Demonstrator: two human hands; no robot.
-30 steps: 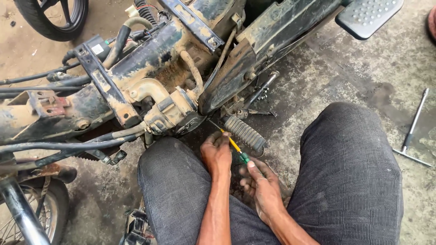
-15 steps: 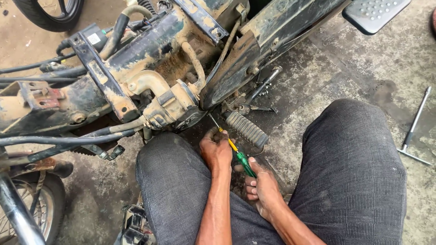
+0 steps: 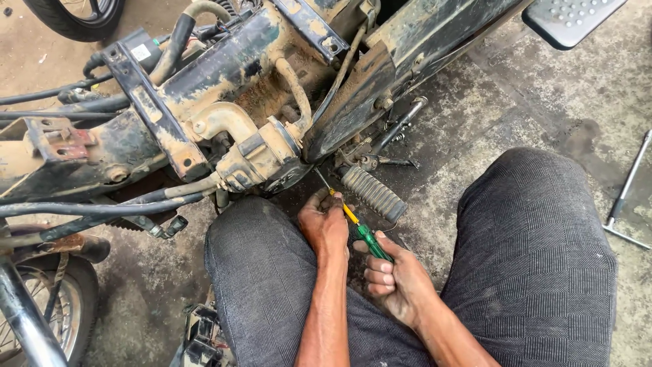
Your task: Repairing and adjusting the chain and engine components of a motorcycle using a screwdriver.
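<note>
Greasy concrete floor, muddy bike frame (image 3: 224, 115) up top. Screwdriver (image 3: 356, 224) runs diagonally from near right to far left, tip aimed under the engine. Right hand (image 3: 397, 278) is clamped on its green handle; left hand (image 3: 324, 221), nearer the tip, pinches the shaft.

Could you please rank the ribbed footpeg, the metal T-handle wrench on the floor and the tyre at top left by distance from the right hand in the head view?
From the right hand, nearest first:
1. Ribbed footpeg, just above it.
2. T-handle wrench, on the floor at far right.
3. Tyre, top left corner.
</note>
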